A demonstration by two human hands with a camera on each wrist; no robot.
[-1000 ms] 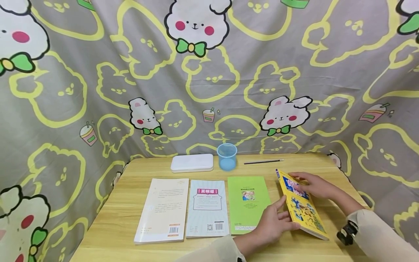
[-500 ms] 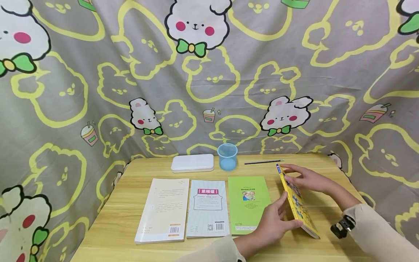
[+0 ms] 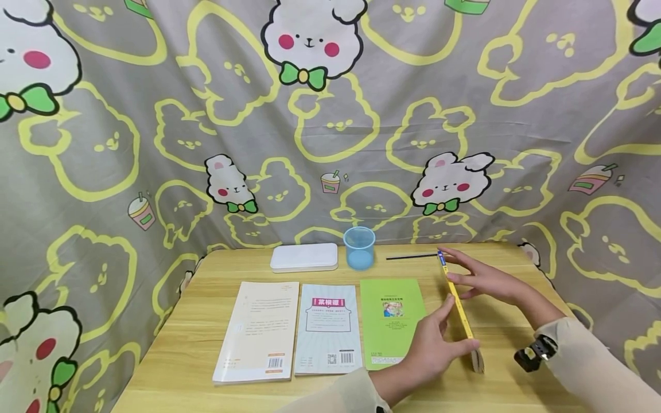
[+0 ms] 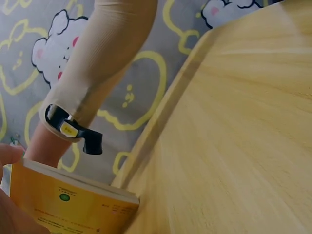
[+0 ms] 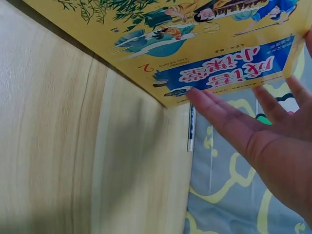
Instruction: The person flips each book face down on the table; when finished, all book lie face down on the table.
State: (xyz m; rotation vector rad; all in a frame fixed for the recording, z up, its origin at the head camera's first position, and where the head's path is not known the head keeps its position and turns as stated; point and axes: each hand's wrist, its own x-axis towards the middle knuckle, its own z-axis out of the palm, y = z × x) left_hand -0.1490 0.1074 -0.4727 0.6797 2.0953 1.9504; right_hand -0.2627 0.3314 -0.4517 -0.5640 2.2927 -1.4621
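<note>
A yellow book [image 3: 454, 298] stands on its long edge, almost upright, on the right part of the wooden table [image 3: 206, 355]. My left hand [image 3: 431, 350] props its back cover [image 4: 63, 204] near the front end, with thumb raised and fingers stretched along it. My right hand [image 3: 480, 278] lays straight, spread fingers [image 5: 219, 109] against the illustrated front cover [image 5: 195, 39] at the far end. The book's lower edge rests on the table between both hands.
Three books lie flat in a row: cream [image 3: 258, 330], pale blue [image 3: 327, 327], green [image 3: 391, 321]. Behind them are a white flat box [image 3: 303, 256], a blue plastic cup [image 3: 359, 246] and a black pen [image 3: 410, 256]. Patterned cloth [image 3: 330, 115] hangs around the table.
The yellow book has swung up from a low tilt to nearly upright, its left edge raised by my left hand. My right hand moved up and back along the cover.
</note>
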